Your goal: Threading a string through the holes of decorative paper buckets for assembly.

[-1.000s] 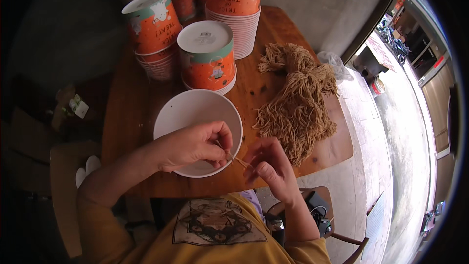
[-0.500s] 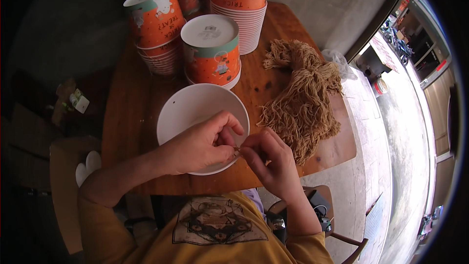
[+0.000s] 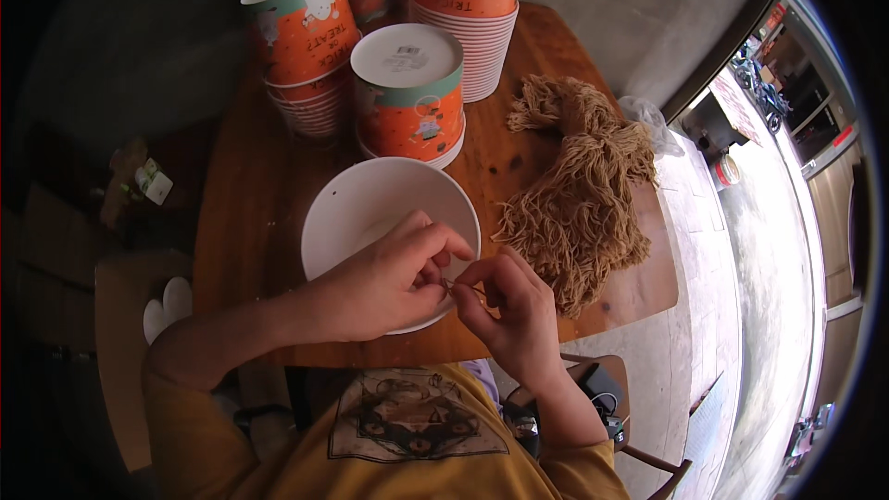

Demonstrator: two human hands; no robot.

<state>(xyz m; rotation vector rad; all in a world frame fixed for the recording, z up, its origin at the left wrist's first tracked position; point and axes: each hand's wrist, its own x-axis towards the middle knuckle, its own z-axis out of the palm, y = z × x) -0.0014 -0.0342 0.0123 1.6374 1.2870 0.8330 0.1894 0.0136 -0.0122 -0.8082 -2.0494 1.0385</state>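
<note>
Both my hands meet over the near right rim of an open paper bucket point(image 3: 356, 208) with a white inside. My left hand point(image 3: 389, 273) is closed, its thumb and fingers pinched together. Facing it, my right hand point(image 3: 509, 310) also pinches, and its fingertips nearly touch the left ones. A thin, light brown strand, like string, shows faintly between the fingertips; most of it is hidden. To the right of my right hand lies a large bundle of tan strings point(image 3: 593, 190), apart from it.
Behind the open bucket, an orange and green bucket point(image 3: 412, 97) stands upside down. More upturned buckets are nested in a left stack point(image 3: 306, 32) and a taller stack point(image 3: 477, 46). A clear plastic bag point(image 3: 653, 120) lies at the wooden table's point(image 3: 259, 250) right edge. A chair point(image 3: 616, 384) stands below.
The view has shifted slightly. My hands stay pinched together at the bucket's rim, with only small finger movements; the strand shows a little more at the right fingers.
</note>
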